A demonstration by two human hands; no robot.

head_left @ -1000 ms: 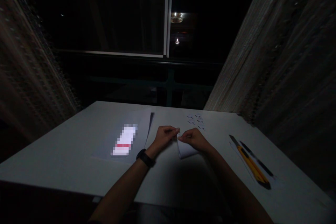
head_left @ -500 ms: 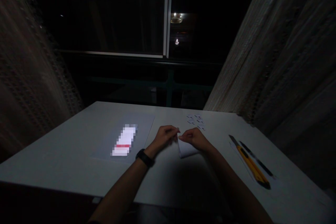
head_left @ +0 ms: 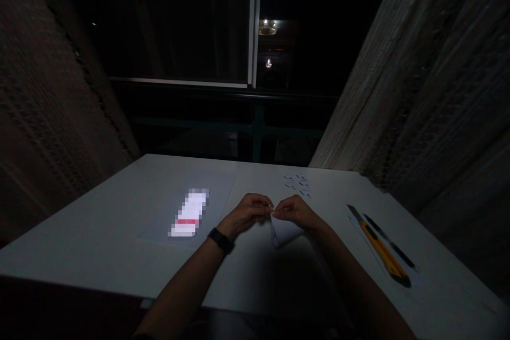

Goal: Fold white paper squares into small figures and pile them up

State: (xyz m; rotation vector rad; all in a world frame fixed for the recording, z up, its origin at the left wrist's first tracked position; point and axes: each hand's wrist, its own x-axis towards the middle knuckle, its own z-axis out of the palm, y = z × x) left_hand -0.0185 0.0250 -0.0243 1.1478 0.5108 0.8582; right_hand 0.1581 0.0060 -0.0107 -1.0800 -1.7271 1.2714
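Note:
A folded piece of white paper (head_left: 286, 231) hangs from my two hands above the white table. My right hand (head_left: 295, 211) pinches its upper edge between thumb and fingers. My left hand (head_left: 252, 210), with a dark watch (head_left: 220, 240) at the wrist, is closed at the paper's upper left corner. The fingertips of both hands nearly meet there, over a small pale bit that looks like the paper's corner. Behind my right hand, several small paper pieces (head_left: 297, 185) with dark marks lie on the table.
A lit phone (head_left: 189, 212) with a blurred screen lies on a pale sheet (head_left: 223, 191) at the left. On the right are a yellow utility knife (head_left: 380, 249) and a dark pen (head_left: 388, 241). Curtains (head_left: 370, 74) flank the window behind the table (head_left: 99, 223).
Both hands have come slightly lower and closer together at the paper's corner. The paper has tilted, its lower edge now slanting more. Everything else on the table stays put.

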